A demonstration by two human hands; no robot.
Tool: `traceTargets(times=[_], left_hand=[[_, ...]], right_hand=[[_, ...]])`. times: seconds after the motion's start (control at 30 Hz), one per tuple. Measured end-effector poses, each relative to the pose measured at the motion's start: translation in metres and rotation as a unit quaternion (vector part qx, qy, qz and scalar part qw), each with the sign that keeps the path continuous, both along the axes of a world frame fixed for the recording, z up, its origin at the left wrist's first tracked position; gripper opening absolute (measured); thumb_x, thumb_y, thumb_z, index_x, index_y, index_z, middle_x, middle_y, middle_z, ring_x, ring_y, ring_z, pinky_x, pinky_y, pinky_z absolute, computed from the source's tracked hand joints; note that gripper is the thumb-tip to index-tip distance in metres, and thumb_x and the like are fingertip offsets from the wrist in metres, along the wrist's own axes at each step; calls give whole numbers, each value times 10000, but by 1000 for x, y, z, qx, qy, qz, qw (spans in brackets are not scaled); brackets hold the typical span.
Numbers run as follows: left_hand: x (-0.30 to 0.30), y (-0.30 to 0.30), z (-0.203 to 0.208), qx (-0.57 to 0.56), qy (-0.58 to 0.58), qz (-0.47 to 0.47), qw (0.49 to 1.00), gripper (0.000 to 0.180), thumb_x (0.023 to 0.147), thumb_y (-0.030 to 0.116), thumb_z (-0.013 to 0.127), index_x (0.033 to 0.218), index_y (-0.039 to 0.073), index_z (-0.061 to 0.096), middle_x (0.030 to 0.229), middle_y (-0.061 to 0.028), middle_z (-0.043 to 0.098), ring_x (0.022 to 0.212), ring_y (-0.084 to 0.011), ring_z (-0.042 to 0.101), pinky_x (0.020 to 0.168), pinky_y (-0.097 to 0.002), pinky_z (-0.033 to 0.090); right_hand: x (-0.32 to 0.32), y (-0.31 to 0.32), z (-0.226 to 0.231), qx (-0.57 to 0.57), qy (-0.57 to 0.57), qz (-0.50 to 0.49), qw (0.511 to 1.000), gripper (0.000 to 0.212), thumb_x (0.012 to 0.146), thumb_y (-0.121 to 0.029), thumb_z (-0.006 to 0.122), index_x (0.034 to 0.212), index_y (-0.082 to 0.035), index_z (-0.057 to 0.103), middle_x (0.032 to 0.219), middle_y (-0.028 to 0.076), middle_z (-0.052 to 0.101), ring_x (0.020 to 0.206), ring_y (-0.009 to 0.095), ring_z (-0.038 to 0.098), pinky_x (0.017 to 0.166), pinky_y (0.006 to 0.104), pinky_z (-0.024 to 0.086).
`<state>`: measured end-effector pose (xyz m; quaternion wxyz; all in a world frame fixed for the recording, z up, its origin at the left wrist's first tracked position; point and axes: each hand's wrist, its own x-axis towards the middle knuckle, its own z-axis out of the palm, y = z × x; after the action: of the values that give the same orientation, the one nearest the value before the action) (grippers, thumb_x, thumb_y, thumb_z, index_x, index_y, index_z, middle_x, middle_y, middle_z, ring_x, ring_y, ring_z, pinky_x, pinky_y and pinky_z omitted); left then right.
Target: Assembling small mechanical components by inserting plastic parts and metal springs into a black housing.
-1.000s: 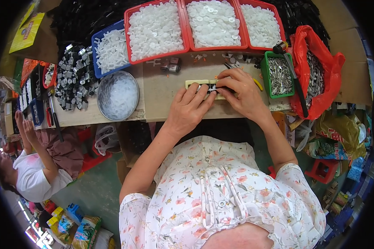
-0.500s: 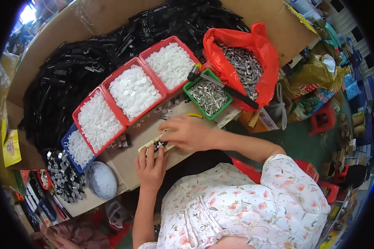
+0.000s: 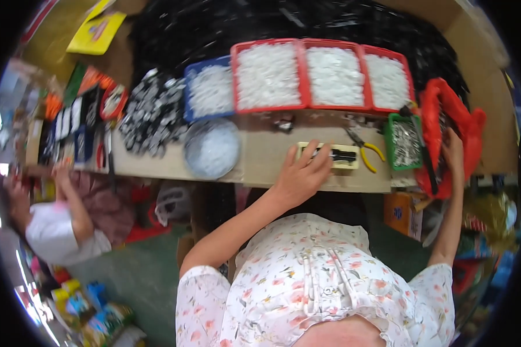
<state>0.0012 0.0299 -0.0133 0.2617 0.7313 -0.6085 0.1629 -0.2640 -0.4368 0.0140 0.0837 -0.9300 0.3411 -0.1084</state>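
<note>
My left hand (image 3: 304, 177) lies over the left half of a small cream block (image 3: 347, 164), its fingers hooked across the top and holding it on the table. A black part (image 3: 344, 155) sits in the block's groove, partly covered by those fingers. My right hand (image 3: 452, 151) reaches into the red plastic bag (image 3: 472, 124), where small grey metal pieces show dimly between the folds. Its fingertips are hidden in the bag. Between the block and the bag lie yellow-handled pliers (image 3: 372, 157) and a green tray (image 3: 396, 120) of silvery pins.
Red trays (image 3: 268, 108) of white plastic parts and a blue tray (image 3: 186, 95) line the back. Behind them is a black heap (image 3: 214, 26). A metal bowl (image 3: 211, 173) and a pile of black-and-silver pieces (image 3: 150, 115) stand left. A co-worker (image 3: 69, 225) sits far left.
The view has swung round. My right hand has left the block and gone right into the red bag. My left hand stays on the block.
</note>
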Motion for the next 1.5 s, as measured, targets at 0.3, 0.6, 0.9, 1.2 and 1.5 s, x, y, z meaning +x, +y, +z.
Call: traceTargets(times=[0.3, 0.6, 0.9, 1.2, 1.5], left_hand=[[91, 43, 58, -84, 45, 148, 984, 219, 770, 129, 738, 979, 68, 714, 1033, -105, 638, 1086, -336, 542, 910, -469, 422], [233, 56, 60, -47, 3, 290, 956, 230, 742, 141, 777, 966, 87, 770, 919, -93, 661, 971, -293, 555, 847, -416, 465], [245, 38, 47, 8, -40, 271, 962, 158, 693, 191, 812, 835, 127, 786, 866, -53, 657, 949, -253, 564, 780, -400, 466], [233, 65, 86, -128, 173, 271, 938, 177, 783, 173, 790, 891, 34, 779, 789, -103, 730, 724, -200, 669, 701, -315, 522], [149, 134, 75, -83, 210, 282, 932, 147, 764, 128, 791, 860, 20, 766, 820, -119, 725, 811, -231, 670, 745, -333, 513]], right_hand=[[17, -9, 18, 23, 52, 48, 997, 497, 763, 68, 582, 1247, -33, 533, 955, 221, 654, 796, 379, 633, 742, 452, 479], [10, 5, 34, 33, -44, 59, 997, 578, 734, 79, 561, 1299, -44, 556, 911, 101, 589, 749, 204, 534, 722, 323, 458], [24, 34, 52, 41, -20, 56, 997, 440, 775, 64, 576, 1208, -10, 607, 861, 84, 596, 724, 168, 539, 690, 306, 457], [48, 65, 68, 73, -105, 65, 990, 204, 915, -30, 625, 1118, -13, 613, 810, -9, 543, 715, 68, 496, 630, 245, 415], [81, 129, 70, 246, -228, 101, 937, 163, 963, -28, 624, 1121, 11, 627, 888, -20, 580, 806, 46, 538, 711, 191, 423]])
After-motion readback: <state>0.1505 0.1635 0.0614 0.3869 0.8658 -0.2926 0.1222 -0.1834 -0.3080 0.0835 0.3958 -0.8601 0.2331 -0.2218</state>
